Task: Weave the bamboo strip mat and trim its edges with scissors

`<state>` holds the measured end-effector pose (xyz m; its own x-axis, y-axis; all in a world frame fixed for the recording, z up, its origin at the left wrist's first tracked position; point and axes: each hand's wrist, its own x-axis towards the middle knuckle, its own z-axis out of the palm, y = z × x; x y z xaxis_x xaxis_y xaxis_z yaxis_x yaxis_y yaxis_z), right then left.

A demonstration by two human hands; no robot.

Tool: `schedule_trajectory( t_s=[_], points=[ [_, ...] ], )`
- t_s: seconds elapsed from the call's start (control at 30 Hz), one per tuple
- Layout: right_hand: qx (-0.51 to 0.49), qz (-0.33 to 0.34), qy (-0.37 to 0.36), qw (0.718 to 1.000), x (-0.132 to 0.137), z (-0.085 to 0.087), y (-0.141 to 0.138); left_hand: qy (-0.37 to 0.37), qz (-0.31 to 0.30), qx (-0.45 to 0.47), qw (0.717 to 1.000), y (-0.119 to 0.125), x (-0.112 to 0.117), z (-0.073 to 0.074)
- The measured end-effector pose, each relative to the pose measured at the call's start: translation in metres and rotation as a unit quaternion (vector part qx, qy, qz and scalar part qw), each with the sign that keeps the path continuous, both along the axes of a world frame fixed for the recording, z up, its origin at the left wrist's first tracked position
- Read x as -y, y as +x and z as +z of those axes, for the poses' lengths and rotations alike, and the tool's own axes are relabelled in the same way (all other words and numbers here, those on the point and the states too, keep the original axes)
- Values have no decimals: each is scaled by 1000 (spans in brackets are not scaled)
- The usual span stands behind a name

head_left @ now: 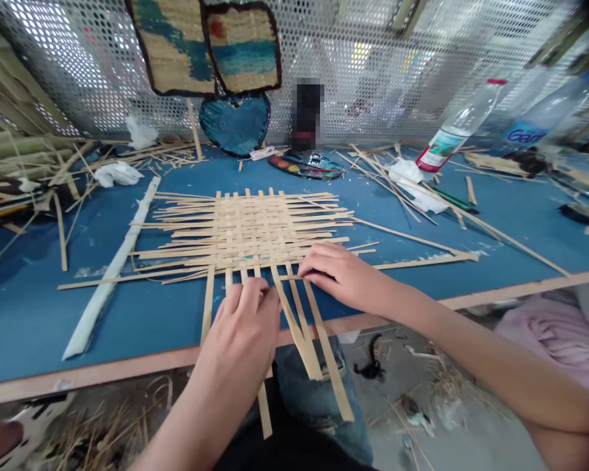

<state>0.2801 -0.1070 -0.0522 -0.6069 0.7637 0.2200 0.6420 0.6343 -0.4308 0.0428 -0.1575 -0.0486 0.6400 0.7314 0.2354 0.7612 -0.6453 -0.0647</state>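
A woven mat of pale, flat bamboo-like strips (255,226) lies on the blue table, its loose ends sticking out on all sides. Long strips (324,347) run from its near edge past the front of the table. Over these, my left hand (248,320) is closed with curled fingers, gripping at the strips; its fingertips are partly hidden. To the right, my right hand (336,273) pinches a thin crosswise strip (289,278) just below the weave. That strip crosses the long ones between my two hands.
A whitish stick (115,268) lies left of the mat. Loose strips (383,176), crumpled tissue (412,183) and a red-capped bottle (454,131) are at the back right. A paint-stained palette (307,167) and blue heart-shaped piece (235,124) stand by the perforated screen (373,85).
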Motion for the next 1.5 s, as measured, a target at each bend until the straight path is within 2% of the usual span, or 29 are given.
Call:
schedule_trajectory(
  t_s=[0.07, 0.17, 0.4, 0.53, 0.63, 0.7, 0.93, 1.07, 1.13, 1.23, 1.4, 1.5],
  points=[
    [-10, 12, 5, 1000, -2, 0, -3, 16, 70, 57, 996, 1, 2, -6],
    [-24, 10, 13, 1000, -2, -2, -6, 21, 136, 71, 988, 3, 3, -9],
    [-39, -13, 26, 999, 2, -9, -6, -73, 175, 92, 978, 7, -10, -2],
    [16, -18, 37, 999, 15, 0, -11, -105, 183, 127, 969, 8, -13, -2],
    [52, -19, 53, 997, 28, 7, -15, -101, 184, 142, 967, 8, -13, -4],
    [53, -18, 37, 998, 36, 8, -17, -97, 178, 154, 967, 9, -14, -6],
    [29, -65, 44, 996, 47, -5, -21, -142, 164, 179, 960, 7, -25, -3],
    [12, -77, 57, 995, 47, -10, -20, -207, 181, 216, 937, 1, -30, 2],
    [21, -75, 62, 995, 48, -11, -20, -217, 193, 226, 930, -2, -31, 4],
    [39, -81, 76, 993, 48, -11, -21, -209, 194, 187, 940, -4, -31, 5],
    [55, -106, 91, 989, 49, -9, -26, -156, 126, 140, 970, -4, -25, 5],
    [58, -115, 112, 985, 51, -10, -27, -125, 108, 123, 978, -2, -24, 4]
  ],
)
